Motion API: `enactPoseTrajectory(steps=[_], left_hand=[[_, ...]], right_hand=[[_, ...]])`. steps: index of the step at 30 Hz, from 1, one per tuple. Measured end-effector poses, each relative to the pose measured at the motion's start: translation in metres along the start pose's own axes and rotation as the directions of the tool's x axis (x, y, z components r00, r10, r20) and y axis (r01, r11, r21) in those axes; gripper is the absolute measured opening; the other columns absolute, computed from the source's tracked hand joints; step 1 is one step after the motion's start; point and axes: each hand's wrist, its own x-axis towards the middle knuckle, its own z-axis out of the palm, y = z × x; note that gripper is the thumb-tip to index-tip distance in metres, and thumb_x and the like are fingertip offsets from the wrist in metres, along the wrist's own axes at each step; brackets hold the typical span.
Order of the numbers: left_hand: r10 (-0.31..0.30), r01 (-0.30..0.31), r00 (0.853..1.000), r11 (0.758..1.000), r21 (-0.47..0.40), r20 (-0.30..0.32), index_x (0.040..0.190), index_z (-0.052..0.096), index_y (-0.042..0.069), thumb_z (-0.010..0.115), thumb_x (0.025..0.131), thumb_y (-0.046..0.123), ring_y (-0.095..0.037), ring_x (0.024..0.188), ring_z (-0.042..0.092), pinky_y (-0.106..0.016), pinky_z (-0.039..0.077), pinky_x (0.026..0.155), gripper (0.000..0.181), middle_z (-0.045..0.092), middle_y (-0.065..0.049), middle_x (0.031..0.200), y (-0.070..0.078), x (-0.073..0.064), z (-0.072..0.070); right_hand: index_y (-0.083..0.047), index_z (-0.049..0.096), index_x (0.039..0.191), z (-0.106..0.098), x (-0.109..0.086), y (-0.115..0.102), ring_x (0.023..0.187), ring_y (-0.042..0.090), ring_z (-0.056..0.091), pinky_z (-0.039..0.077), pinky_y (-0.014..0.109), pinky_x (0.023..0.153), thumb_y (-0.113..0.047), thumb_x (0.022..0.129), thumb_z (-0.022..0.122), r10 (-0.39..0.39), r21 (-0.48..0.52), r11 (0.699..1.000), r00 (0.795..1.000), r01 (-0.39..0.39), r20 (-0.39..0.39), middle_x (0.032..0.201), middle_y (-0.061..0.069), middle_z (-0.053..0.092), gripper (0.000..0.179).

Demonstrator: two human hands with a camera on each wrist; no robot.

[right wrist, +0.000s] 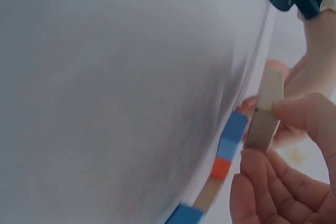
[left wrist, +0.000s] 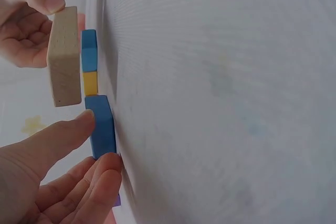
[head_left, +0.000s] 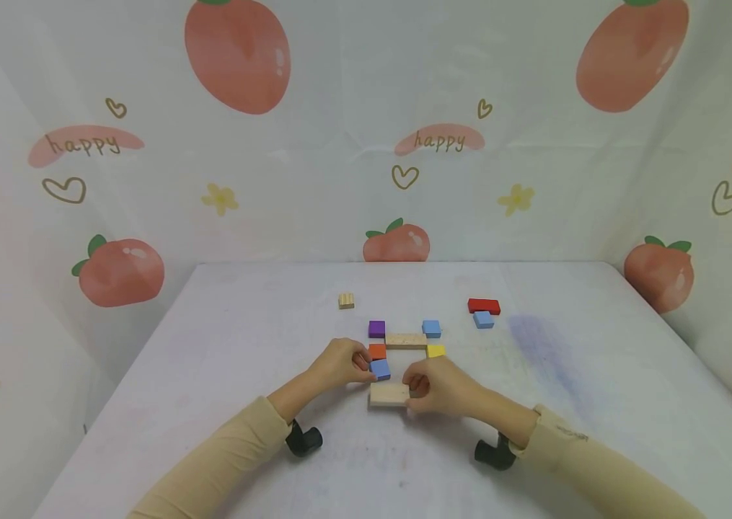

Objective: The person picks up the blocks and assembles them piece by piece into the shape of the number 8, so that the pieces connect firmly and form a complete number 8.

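My left hand point(head_left: 342, 362) pinches a blue block point(left wrist: 102, 127) between thumb and fingers, low at the tabletop. My right hand point(head_left: 441, 387) grips one end of a pale wooden plank point(head_left: 389, 394), held lengthwise just on the near side of that blue block. In the left wrist view the plank is raised beside the blocks. Beyond my left fingers an orange block point(head_left: 377, 352) and a purple block point(head_left: 376, 329) continue the left row. Another wooden plank point(head_left: 406, 341) lies across toward a yellow block point(head_left: 435, 351), which my right hand partly covers.
A light blue block point(head_left: 431, 329) sits behind the yellow one. Farther back right, a red block point(head_left: 484, 306) lies against another light blue block point(head_left: 483, 320). A small ridged wooden piece point(head_left: 346, 300) stands at the back left. Black wrist mounts point(head_left: 303, 440) hang under both forearms.
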Motion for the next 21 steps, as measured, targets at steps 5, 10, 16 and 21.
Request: enactPoseTrajectory(steps=[5, 10, 16, 21], left_hand=[[-0.015, 0.015, 1.000, 1.000, -0.004, 0.000, 0.089, 0.068, -0.001, 0.079, 0.072, 0.013, -0.008, 0.069, 0.060, -0.019, 0.049, 0.065, 0.025, 0.069, -0.005, 0.075, 0.001, 0.000, 0.000], [-0.016, 0.016, 1.000, 1.000, -0.004, 0.000, 0.089, 0.068, -0.001, 0.079, 0.072, 0.013, -0.008, 0.068, 0.058, -0.019, 0.048, 0.064, 0.025, 0.068, -0.005, 0.074, 0.002, 0.000, 0.000], [-0.020, 0.020, 1.000, 1.000, 0.000, 0.001, 0.088, 0.068, -0.001, 0.079, 0.072, 0.013, -0.008, 0.067, 0.057, -0.018, 0.047, 0.063, 0.025, 0.067, -0.004, 0.074, 0.002, 0.000, 0.000], [-0.030, 0.030, 1.000, 1.000, -0.001, -0.001, 0.088, 0.068, -0.001, 0.079, 0.072, 0.013, -0.008, 0.067, 0.057, -0.019, 0.047, 0.063, 0.024, 0.067, -0.004, 0.073, 0.003, -0.001, 0.000]], right_hand=[[-0.006, 0.068, 0.096, -0.006, -0.004, 0.009, 0.072, 0.006, 0.056, 0.049, 0.014, 0.066, -0.017, 0.074, 0.076, 0.017, -0.016, 1.000, 0.999, -0.017, -0.028, 0.082, -0.002, 0.066, 0.025], [-0.006, 0.068, 0.094, -0.012, -0.008, 0.017, 0.072, 0.005, 0.054, 0.048, 0.015, 0.065, -0.016, 0.073, 0.077, -0.009, -0.062, 0.998, 0.998, 0.005, -0.057, 0.080, -0.003, 0.064, 0.024], [-0.008, 0.068, 0.092, -0.017, -0.010, 0.022, 0.070, 0.004, 0.049, 0.045, 0.016, 0.062, -0.017, 0.073, 0.077, -0.024, -0.096, 0.995, 0.997, 0.017, -0.069, 0.076, -0.004, 0.061, 0.023], [-0.008, 0.069, 0.092, -0.018, -0.010, 0.026, 0.068, 0.004, 0.047, 0.043, 0.016, 0.059, -0.017, 0.073, 0.076, -0.032, -0.112, 0.993, 0.997, 0.024, -0.077, 0.074, -0.004, 0.058, 0.022]])
